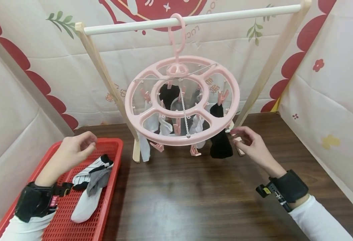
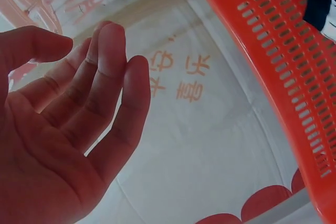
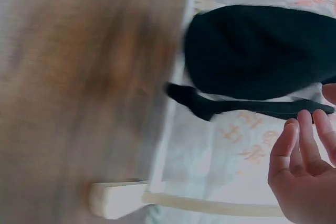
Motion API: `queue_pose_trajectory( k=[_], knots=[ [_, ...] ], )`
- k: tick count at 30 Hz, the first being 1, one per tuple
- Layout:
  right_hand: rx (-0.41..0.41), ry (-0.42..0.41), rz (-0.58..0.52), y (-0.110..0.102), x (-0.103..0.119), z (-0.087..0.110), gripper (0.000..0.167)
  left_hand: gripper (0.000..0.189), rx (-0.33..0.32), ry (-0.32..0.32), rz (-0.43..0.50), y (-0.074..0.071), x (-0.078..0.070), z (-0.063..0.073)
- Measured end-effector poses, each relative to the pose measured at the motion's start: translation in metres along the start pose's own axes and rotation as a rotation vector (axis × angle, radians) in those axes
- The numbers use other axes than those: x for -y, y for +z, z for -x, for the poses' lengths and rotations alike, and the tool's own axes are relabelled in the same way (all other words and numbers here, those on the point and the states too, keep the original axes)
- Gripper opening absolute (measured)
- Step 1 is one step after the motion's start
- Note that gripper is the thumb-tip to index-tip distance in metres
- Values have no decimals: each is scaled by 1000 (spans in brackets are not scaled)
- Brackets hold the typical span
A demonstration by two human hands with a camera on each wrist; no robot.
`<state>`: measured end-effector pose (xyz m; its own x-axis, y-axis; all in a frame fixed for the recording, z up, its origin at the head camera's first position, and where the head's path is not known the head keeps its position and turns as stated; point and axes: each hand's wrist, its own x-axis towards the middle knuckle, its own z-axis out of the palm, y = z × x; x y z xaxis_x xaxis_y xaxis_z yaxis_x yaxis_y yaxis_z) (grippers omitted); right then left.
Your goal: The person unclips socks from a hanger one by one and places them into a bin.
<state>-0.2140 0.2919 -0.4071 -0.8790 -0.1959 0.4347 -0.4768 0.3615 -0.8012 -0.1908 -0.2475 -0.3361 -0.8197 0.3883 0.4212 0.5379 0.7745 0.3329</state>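
A round pink drying hanger [image 1: 131, 110] with clips hangs from a white bar. Several socks dangle under it, among them a long black sock [image 1: 221, 147] on the right and a white sock [image 1: 144, 147] on the left. My right hand [image 1: 253, 147] is just right of that black sock, thumb and fingers apart. In the right wrist view its fingertips come close to a thin black sock [image 3: 252, 107]; whether they touch is unclear. Over the red basket [image 1: 119, 147] my left hand [image 1: 71, 154] hovers, fingers loosely bent around nothing.
Inside the basket lie a striped sock [image 1: 89, 172], a grey sock [image 1: 99, 179] and a white sock [image 1: 86, 206]. Wooden legs [image 1: 104, 73] of the rack stand on both sides of the hanger, on a brown table [image 1: 170, 201]. Printed cloth [image 1: 330, 100] encloses the back and sides.
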Motion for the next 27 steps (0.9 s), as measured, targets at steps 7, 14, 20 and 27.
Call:
queue_pose_trajectory(
  k=[7, 14, 20, 27],
  knots=[
    [16, -147, -44, -5, 27, -23, 49, 15, 22, 9, 8, 3, -6, -3],
    [175, -215, -63, -1, 51, -39, 61, 15, 77, 9, 43, 4, -13, -4],
    [218, -218, -67, 1, 57, -40, 58, 14, 103, 21, 56, 9, -18, -7],
    [157, -217, -119, 3, 61, -33, 44, 13, 134, 4, 70, 13, -26, -11]
  ],
)
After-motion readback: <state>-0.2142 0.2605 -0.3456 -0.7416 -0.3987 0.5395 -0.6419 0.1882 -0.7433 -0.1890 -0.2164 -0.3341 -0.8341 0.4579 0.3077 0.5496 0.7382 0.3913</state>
